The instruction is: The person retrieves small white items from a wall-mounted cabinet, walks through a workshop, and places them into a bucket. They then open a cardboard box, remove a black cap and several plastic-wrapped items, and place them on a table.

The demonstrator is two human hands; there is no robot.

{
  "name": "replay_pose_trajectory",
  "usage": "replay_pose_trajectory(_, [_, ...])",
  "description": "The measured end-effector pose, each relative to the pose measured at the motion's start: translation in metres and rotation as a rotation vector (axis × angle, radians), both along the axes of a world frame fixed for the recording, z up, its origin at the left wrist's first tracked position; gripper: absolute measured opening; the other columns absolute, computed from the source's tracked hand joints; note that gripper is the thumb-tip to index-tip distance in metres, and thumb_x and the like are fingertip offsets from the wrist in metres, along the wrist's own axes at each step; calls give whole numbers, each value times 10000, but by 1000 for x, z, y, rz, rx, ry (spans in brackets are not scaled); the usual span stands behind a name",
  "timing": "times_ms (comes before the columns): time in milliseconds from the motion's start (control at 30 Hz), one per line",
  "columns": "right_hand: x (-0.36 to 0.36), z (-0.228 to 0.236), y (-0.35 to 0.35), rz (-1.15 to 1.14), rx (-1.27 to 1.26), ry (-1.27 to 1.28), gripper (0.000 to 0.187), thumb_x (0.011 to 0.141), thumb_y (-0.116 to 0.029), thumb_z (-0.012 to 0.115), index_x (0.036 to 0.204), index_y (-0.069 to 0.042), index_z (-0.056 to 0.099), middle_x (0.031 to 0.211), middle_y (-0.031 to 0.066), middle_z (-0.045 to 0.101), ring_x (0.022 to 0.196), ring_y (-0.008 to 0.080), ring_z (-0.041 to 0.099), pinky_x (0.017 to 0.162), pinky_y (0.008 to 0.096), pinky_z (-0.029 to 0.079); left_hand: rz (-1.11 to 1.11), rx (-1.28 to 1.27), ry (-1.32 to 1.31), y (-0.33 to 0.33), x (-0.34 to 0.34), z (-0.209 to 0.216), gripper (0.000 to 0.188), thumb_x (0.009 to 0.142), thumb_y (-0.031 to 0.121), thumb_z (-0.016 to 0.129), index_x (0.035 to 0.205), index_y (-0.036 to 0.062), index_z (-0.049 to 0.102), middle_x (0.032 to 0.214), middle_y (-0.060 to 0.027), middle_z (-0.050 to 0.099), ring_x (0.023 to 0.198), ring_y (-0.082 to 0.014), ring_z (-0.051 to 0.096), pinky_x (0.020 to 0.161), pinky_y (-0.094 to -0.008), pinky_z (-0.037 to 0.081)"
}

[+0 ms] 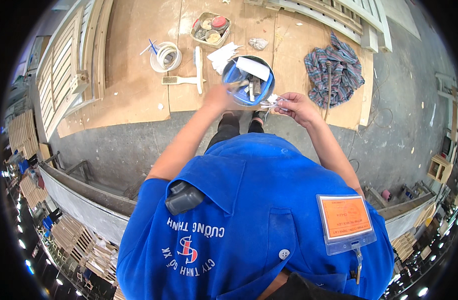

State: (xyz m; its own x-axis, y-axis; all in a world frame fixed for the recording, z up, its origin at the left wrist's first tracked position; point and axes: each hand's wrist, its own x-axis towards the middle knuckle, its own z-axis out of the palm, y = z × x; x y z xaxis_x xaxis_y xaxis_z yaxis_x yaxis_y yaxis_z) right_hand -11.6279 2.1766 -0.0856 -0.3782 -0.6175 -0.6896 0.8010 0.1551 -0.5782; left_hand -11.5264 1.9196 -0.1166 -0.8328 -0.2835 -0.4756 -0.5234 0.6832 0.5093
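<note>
In front of me stands a round, dark-rimmed container with a blue lining (pixel 230 76). Inside it lie a white flat piece (pixel 253 68) and several dark and light tool-like items (pixel 255 87). My left hand (pixel 220 98) is at the container's left edge, smeared by motion. A tan, stick-like item (pixel 237 85) lies by its fingertips; whether the hand grips it is unclear. Just right of the container, my right hand (pixel 298 108) is closed, pinching a small bunch of thin whitish strips (pixel 272 102).
Cardboard (pixel 139 75) covers the floor. On it lie two brushes (pixel 198 70), white rings in a tub (pixel 166 56), a box of small pots (pixel 210 29), white sheets (pixel 224 57) and a striped cloth (pixel 334 72). Slatted wooden frames (pixel 64 62) stand at left and far right.
</note>
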Motion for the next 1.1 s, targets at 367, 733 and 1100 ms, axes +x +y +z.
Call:
replay_pose_trajectory(367, [1, -5, -13, 50, 0, 28, 192, 793, -38, 626, 955, 46, 567, 880, 107, 622, 803, 181, 638, 704, 237, 526, -290, -399, -81, -33, -43, 9, 199, 780, 74, 465, 870, 3, 628, 907, -200, 621, 820, -341, 610, 698, -426, 490])
replay_pose_trajectory(733, [-1, 4, 5, -10, 53, 23, 165, 804, -32, 611, 938, 49, 562, 873, 114, 618, 786, 190, 635, 691, 245, 528, -512, -309, 288, 25, -25, -26, 134, 758, 98, 523, 854, 65, 610, 879, -97, 563, 897, -255, 510, 772, -337, 438])
replay_pose_trajectory(1100, [-2, 4, 38, -102, 61, 32, 198, 797, -53, 628, 957, 47, 569, 892, 110, 620, 795, 196, 630, 696, 254, 523, -314, -153, -13, 33, -28, -54, 250, 708, 174, 624, 907, 23, 626, 836, -153, 620, 835, -295, 592, 729, -374, 483])
